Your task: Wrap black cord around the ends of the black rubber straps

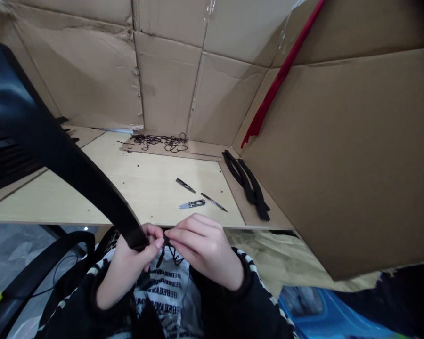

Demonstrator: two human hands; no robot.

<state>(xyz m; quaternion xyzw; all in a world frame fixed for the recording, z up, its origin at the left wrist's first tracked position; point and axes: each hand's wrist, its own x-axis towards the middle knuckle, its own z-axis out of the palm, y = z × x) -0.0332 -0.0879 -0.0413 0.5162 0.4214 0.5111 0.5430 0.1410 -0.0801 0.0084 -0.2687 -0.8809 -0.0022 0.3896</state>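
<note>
My left hand (122, 270) is closed round the lower end of a long black strap-like strip (81, 169). This strip rises in a curve to the upper left, with a hole near its far end. Beside it, my right hand (207, 245) has its fingers pinched together, close to my left fingertips. Thin dark cord (175, 256) hangs below and between the fingers, in front of my shirt. Exactly how the cord meets the strip is hidden by the fingers.
On the pale table (102, 188) lie thread snips (194, 204), a second dark pair of snips (185, 185) and a slim pointed tool (214, 202). Tangled dark cord (155, 141) lies behind; black strips (249, 186) lie right. Cardboard walls (169, 80) enclose the table, a red strip (286, 70) hanging.
</note>
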